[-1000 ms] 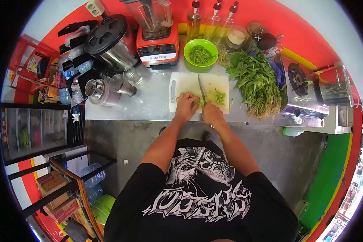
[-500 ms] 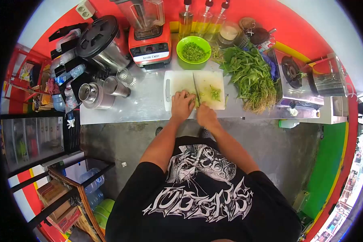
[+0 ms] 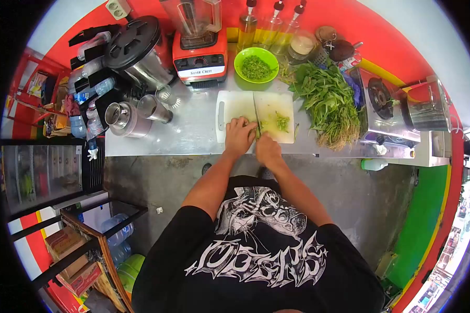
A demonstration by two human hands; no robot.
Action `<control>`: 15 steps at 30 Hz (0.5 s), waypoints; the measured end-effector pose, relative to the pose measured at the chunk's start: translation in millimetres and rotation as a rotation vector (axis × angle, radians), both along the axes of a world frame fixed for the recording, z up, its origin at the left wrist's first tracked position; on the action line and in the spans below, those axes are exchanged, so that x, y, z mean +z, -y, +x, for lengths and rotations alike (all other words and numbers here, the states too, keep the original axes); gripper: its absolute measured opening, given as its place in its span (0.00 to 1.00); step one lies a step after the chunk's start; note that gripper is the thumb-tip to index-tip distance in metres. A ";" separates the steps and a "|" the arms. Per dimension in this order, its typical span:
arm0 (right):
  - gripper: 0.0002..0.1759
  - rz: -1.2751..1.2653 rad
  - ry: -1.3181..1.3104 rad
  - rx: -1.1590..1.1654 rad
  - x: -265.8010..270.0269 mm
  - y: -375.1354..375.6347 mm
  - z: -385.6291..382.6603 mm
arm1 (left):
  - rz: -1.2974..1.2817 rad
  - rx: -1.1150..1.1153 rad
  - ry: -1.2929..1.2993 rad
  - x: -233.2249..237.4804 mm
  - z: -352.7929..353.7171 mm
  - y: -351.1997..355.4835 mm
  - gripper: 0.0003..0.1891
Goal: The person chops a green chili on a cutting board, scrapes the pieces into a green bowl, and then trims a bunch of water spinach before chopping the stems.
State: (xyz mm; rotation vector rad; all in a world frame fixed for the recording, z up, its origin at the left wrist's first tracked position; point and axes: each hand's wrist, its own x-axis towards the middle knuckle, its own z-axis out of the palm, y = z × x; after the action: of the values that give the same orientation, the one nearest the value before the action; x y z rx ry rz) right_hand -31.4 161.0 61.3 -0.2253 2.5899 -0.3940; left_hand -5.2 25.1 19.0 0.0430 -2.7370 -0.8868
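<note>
On a white cutting board [image 3: 236, 106] at the table's front edge, my left hand [image 3: 238, 136] presses green stems [image 3: 258, 132] with bent fingers, mostly covering them. Just right of it, my right hand [image 3: 268, 150] is closed around the handle of a kitchen knife [image 3: 256, 108]. The blade points away from me across the board, right beside my left fingertips. To the right of the blade lies a small pile of chopped green pieces [image 3: 282, 122]. Behind the board stands a lime-green bowl [image 3: 269, 78] with chopped greens in it.
A large bunch of leafy greens with roots [image 3: 325, 99] lies right of the board, beside a gas stove [image 3: 373, 125]. A red blender [image 3: 200, 65], a metal shaker cup [image 3: 154, 108] and a steel container [image 3: 128, 122] are on the left. Oil bottles [image 3: 270, 31] line the back wall.
The camera view has shifted slightly, so the table's things appear a little further right. Both hands keep nearly the same place on the board, still holding the stems and the knife.
</note>
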 end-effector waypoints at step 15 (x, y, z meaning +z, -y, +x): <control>0.22 0.003 -0.009 0.131 -8.5 -5.0 -10.1 | -0.005 -0.018 -0.025 -5.4 2.0 1.2 0.14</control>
State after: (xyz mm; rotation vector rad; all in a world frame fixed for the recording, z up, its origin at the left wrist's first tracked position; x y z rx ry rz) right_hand -41.5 166.0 52.9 -0.3936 2.5667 -0.3421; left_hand -3.2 23.9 13.6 0.0065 -2.7206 -0.8789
